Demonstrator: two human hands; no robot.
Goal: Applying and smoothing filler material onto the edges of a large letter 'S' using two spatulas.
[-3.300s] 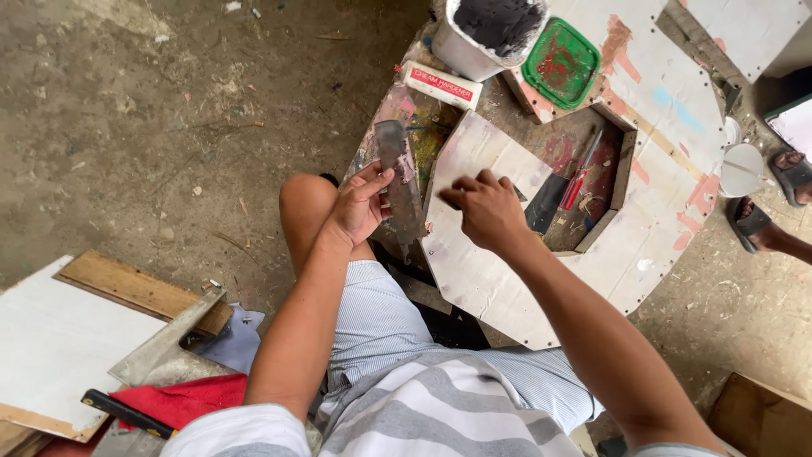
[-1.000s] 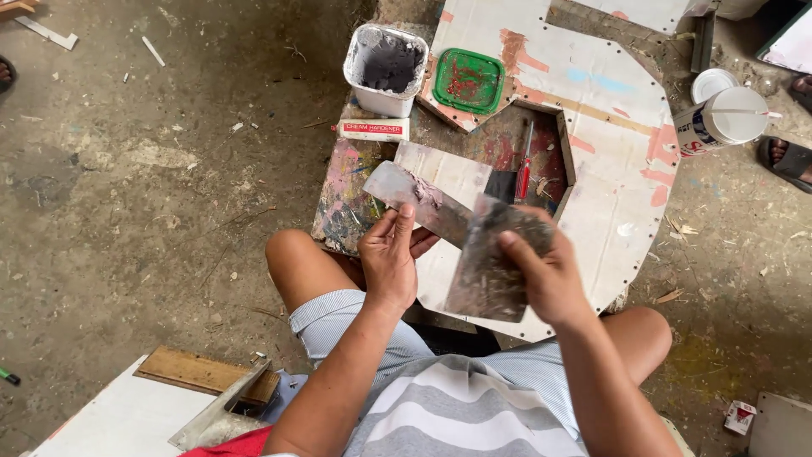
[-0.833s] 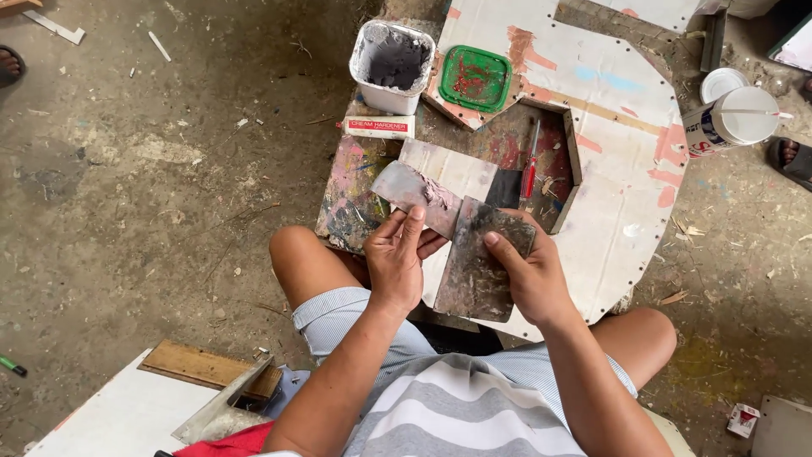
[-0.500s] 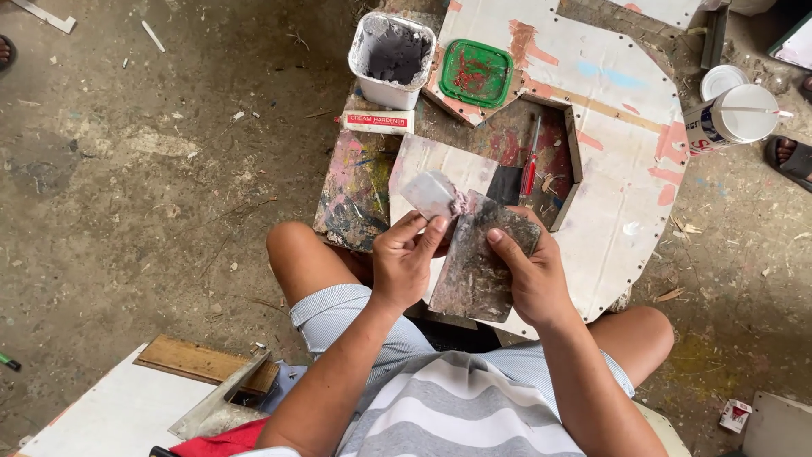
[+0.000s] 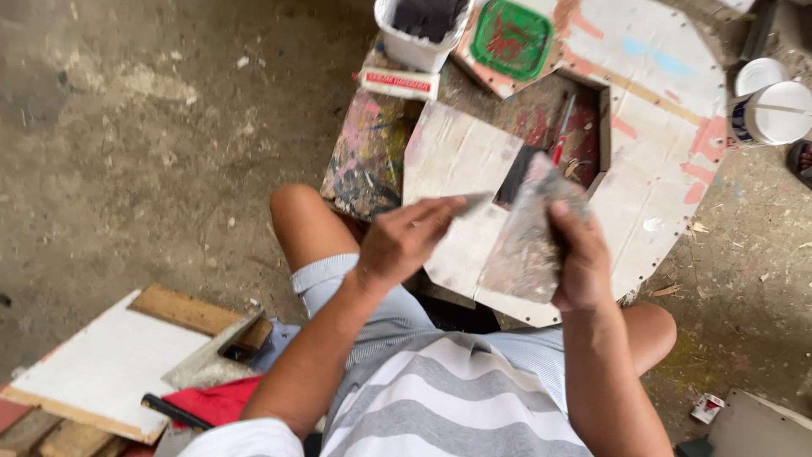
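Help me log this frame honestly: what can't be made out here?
- Thin blade in the left hand, head view: motion-blurred, and fingers cover its handle.
- Smeared board in the right hand: its surface is blurred, and the hand covers one edge.
- White tub with dark contents: cut off by the top edge.
- White can: cropped at the right edge.

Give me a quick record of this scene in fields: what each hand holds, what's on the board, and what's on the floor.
left hand: grips a small putty knife
right hand: holds a smeared flat scraper
work surface: paint-stained white board
on board: green lid, white tub of dark paste
floor, left: white panel, wood strip
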